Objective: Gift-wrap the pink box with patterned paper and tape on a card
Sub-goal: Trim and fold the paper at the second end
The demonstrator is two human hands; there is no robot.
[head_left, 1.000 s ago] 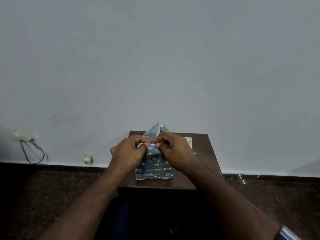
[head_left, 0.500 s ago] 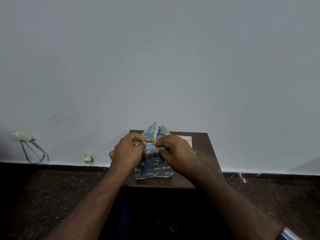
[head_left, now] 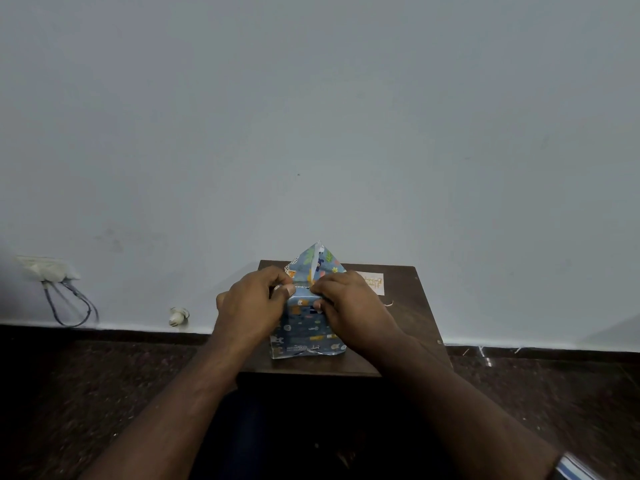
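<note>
Patterned paper [head_left: 306, 327] covers box; hands [head_left: 254, 306] pinch flap

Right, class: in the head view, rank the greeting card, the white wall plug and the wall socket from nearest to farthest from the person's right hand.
1. Greeting card: on the table, just right of the right hand.
2. White wall plug: low on the wall, left of both hands.
3. Wall socket: far left, cables hanging.

Dark table [head_left: 412, 327] bears wrapped box [head_left: 304, 336], card [head_left: 374, 283].
</note>
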